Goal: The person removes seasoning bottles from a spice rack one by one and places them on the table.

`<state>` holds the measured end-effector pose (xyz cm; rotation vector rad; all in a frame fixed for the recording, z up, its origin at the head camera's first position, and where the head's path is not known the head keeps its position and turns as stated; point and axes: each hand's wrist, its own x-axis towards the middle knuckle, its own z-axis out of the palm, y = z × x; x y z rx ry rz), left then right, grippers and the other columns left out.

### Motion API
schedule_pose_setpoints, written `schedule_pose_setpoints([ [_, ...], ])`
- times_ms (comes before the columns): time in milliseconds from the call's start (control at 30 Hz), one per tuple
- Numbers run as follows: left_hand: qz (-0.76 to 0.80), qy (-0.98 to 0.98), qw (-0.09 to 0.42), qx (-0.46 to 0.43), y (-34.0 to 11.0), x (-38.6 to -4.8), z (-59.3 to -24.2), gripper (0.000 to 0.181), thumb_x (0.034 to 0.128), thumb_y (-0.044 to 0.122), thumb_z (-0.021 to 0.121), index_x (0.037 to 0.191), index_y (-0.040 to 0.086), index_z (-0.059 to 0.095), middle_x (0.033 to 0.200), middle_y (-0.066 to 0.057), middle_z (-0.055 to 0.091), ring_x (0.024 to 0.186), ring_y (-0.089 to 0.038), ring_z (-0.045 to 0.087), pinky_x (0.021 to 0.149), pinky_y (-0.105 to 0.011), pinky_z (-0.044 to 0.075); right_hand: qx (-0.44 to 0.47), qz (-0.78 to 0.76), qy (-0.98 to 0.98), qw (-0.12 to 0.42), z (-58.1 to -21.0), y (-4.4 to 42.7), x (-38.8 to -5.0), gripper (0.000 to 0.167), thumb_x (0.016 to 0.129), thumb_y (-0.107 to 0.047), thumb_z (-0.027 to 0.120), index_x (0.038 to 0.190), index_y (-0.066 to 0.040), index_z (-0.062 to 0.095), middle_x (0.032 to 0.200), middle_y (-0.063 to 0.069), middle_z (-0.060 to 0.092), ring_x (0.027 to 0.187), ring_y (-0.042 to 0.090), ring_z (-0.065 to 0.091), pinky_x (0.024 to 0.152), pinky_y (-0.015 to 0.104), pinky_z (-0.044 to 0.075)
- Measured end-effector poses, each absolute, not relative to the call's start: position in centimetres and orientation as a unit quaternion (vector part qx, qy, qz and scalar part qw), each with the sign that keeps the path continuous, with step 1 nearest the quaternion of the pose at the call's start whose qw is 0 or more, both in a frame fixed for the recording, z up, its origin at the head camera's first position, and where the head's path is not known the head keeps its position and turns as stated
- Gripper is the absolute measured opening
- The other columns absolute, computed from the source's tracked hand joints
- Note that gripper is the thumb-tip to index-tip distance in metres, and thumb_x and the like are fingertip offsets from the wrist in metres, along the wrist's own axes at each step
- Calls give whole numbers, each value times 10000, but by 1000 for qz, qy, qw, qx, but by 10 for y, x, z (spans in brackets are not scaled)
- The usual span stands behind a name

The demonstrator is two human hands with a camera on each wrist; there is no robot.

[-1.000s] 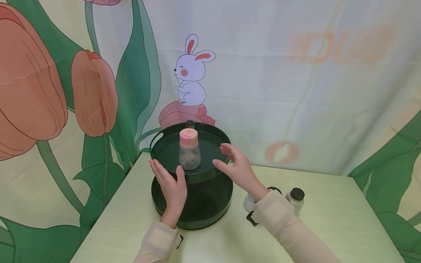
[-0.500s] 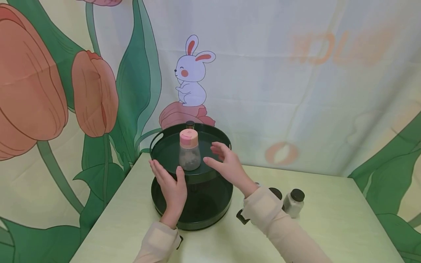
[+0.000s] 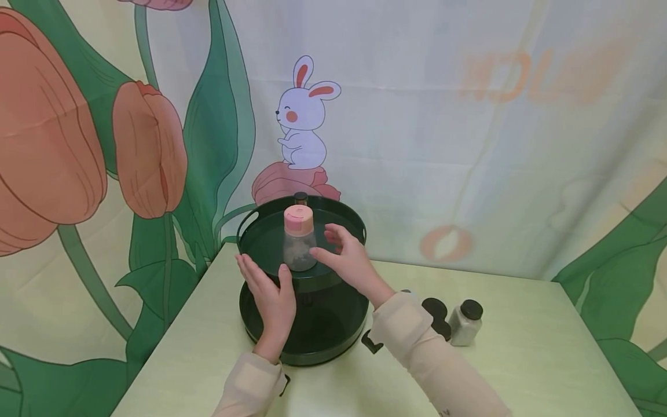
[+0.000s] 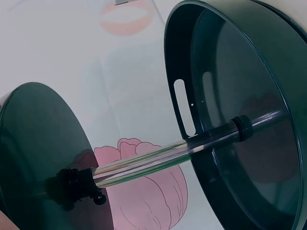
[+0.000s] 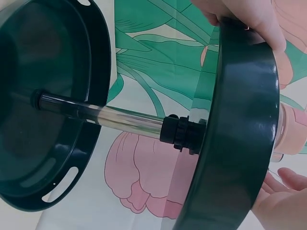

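A two-tier round dark green tray stand stands on the table. On its upper tray (image 3: 323,282) is a clear seasoning bottle (image 3: 300,250) with a pink lid, standing upright. My left hand (image 3: 273,304) rests against the left front wall of that tray, fingers extended; in the right wrist view the left hand (image 5: 254,19) touches the rim. My right hand (image 3: 354,260) hovers over the tray's right part, thumb beside the bottle and fingers slightly bent; whether the thumb touches it I cannot tell. Below lies the lower tray (image 3: 312,352), joined by a clear post (image 5: 129,120).
Right of the stand are a jar (image 3: 465,324) with a black lid and other black-lidded containers (image 3: 435,308), partly hidden by my right sleeve. A black-topped item (image 3: 300,198) shows at the upper tray's back. A printed curtain (image 3: 396,145) hangs behind the table (image 3: 526,347).
My right hand has moved left over the upper tray, from its right rim up to the bottle. The left hand and the bottle have stayed in place.
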<state>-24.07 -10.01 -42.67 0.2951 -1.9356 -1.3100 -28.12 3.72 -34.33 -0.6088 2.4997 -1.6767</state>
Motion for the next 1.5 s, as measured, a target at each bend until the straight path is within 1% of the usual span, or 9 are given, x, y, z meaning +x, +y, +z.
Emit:
schedule_pose_setpoints([
  [167,-514,-759,382,117,-100,-241,-427,735,882,256,470,1409,-5,27,1491,-97,-48,1369,-265,-7,1068,-527,101,-197,-554,808,34,-344,31,-284,679,790,-311,632,1348,-85,319,1346,110,407,1230,220,393,999,400,349],
  [533,-512,-760,383,117,-100,-242,-427,736,881,258,471,1408,-6,30,1491,-94,-50,1369,-262,-10,1067,-527,107,-183,-551,814,26,-343,21,-290,693,783,-309,639,1350,-86,307,1331,101,423,1212,231,412,980,393,373],
  [800,-512,-760,382,117,-101,-241,-427,738,884,289,458,1407,-8,30,1491,-99,-51,1369,-265,-14,1066,-530,103,-164,-540,825,31,-342,15,-294,697,775,-330,642,1350,-119,308,1337,99,418,1205,256,423,939,436,402],
  [967,-512,-761,379,119,-100,-241,-425,742,886,318,448,1409,-4,32,1491,-96,-49,1369,-264,-12,1068,-528,103,-158,-539,827,34,-343,13,-297,694,769,-338,645,1343,-128,317,1332,85,424,1203,239,423,935,425,408],
  [1100,-513,-761,377,122,-100,-240,-425,739,885,304,454,1410,1,32,1492,-93,-48,1369,-261,-11,1067,-530,104,-159,-536,828,38,-341,12,-297,691,766,-331,648,1338,-117,324,1318,84,437,1193,231,428,929,416,414],
  [1333,-515,-760,377,119,-100,-240,-425,735,886,290,456,1409,0,28,1491,-95,-54,1369,-264,-15,1067,-533,98,-175,-532,828,37,-338,5,-297,655,760,-315,658,1303,-102,360,1246,86,483,1115,227,457,906,400,427],
  [1500,-513,-761,380,116,-100,-240,-425,739,883,277,464,1406,-12,29,1490,-105,-55,1369,-270,-19,1066,-535,95,-178,-530,828,42,-340,-1,-298,672,762,-319,658,1314,-106,340,1286,75,458,1143,222,452,932,414,409],
])
